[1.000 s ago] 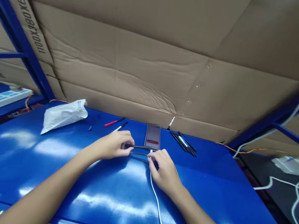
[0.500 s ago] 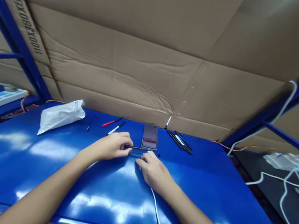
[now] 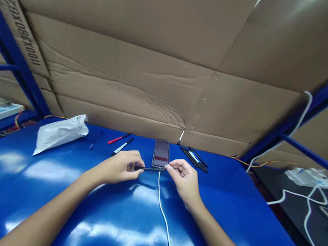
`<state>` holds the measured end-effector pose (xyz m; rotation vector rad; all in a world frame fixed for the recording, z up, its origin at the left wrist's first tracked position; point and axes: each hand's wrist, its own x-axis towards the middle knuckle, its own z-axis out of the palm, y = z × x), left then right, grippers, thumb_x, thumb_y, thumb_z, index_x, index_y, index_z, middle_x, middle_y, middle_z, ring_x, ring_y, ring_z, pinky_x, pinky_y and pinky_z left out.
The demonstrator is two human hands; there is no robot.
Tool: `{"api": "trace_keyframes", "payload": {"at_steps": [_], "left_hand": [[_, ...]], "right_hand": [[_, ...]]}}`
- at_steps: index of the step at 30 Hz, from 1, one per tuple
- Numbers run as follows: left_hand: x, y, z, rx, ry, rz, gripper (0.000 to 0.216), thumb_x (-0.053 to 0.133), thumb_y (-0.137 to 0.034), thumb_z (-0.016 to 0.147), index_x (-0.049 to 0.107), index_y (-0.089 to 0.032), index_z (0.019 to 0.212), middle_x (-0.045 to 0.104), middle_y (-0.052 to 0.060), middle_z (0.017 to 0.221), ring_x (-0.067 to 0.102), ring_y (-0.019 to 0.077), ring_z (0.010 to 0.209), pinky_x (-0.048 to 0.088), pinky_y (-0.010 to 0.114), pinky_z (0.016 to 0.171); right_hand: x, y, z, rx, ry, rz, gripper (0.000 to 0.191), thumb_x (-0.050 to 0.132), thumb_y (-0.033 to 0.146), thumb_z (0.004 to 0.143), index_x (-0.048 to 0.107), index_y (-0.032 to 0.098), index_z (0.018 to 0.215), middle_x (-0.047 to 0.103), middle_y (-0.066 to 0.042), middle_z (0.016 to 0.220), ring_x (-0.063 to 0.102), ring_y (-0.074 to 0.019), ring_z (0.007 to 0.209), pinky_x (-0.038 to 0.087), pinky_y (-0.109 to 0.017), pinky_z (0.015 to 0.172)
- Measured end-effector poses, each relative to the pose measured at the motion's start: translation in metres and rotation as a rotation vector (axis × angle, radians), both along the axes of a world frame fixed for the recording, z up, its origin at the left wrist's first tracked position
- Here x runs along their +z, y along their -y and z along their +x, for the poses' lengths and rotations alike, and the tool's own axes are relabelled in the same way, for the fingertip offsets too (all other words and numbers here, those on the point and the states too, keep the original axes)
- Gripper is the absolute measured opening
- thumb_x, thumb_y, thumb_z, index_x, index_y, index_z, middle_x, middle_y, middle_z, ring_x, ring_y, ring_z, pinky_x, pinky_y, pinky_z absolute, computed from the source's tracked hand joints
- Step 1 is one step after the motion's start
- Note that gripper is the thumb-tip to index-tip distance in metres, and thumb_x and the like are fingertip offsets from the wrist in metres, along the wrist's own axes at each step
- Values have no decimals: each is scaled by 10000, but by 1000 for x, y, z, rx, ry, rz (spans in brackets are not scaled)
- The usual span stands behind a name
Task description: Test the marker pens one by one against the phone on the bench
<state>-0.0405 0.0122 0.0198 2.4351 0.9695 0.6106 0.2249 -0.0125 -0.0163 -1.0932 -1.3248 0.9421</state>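
Note:
Both my hands meet at the middle of the blue table (image 3: 55, 189). My left hand (image 3: 120, 168) is closed in a pinch on the left end of a thin black pen (image 3: 150, 169) that lies level just above the table. My right hand (image 3: 183, 178) is closed too, its fingertips pinching the pen's right end. Right behind the pen a phone (image 3: 161, 153) lies flat with its screen up. A white cable (image 3: 163, 213) runs from the phone's near end toward me between my arms.
A bundle of black pens (image 3: 194, 158) lies right of the phone. A red pen (image 3: 118, 138) and a black-and-white marker (image 3: 122, 146) lie to the left, with a white plastic bag (image 3: 59, 132) further left. Cardboard sheets (image 3: 171, 60) wall the back. White cables and power strips (image 3: 308, 177) sit at right.
My right hand has lifted off the table and moved up to the pen's right end. The cable that ran under that hand now lies bare. My left hand has kept its pinch.

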Motion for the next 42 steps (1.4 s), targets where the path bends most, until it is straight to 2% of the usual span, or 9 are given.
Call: {"api": "trace_keyframes", "payload": {"at_steps": [7, 14, 22, 32, 38, 42], "left_hand": [[1, 3, 2, 1, 29, -25, 160, 636, -306, 940, 734, -188, 985, 648, 37, 911, 630, 141, 739, 498, 242, 686], [5, 6, 4, 44, 55, -21, 156, 634, -304, 934, 719, -178, 970, 655, 28, 884, 625, 145, 711, 498, 256, 670], [4, 7, 6, 7, 46, -32, 154, 633, -295, 929, 730, -181, 969, 641, 27, 876, 622, 139, 715, 490, 242, 672], [3, 6, 5, 32, 53, -44, 168, 625, -328, 945, 718, -191, 970, 658, 28, 892, 633, 153, 731, 503, 259, 676], [1, 6, 7, 44, 33, -60, 162, 622, -332, 948, 701, -195, 981, 687, 30, 918, 643, 163, 748, 500, 267, 687], [-3, 5, 7, 79, 24, -119, 180, 600, -358, 978, 659, -201, 1041, 708, 12, 882, 639, 172, 740, 489, 271, 694]], "right_hand": [[9, 5, 1, -9, -83, -11, 323, 855, 458, 763, 694, 200, 872, 755, -47, 832, 715, -207, 783, 581, -338, 751], [6, 6, 0, -17, -115, 12, 327, 859, 462, 761, 688, 206, 870, 750, -45, 833, 721, -214, 790, 588, -341, 743], [12, 9, 1, -10, -109, 24, 313, 853, 449, 778, 693, 198, 874, 759, -51, 835, 722, -209, 790, 582, -328, 744], [11, 8, -1, -22, -148, 43, 304, 874, 434, 758, 704, 202, 857, 763, -51, 821, 726, -207, 776, 576, -312, 715], [13, 11, -1, 2, -125, 23, 290, 858, 426, 783, 697, 200, 866, 782, -60, 848, 735, -215, 800, 579, -317, 731], [11, 12, -3, 76, -88, -9, 245, 811, 416, 830, 700, 202, 875, 812, -85, 944, 747, -225, 811, 579, -320, 688]]}}
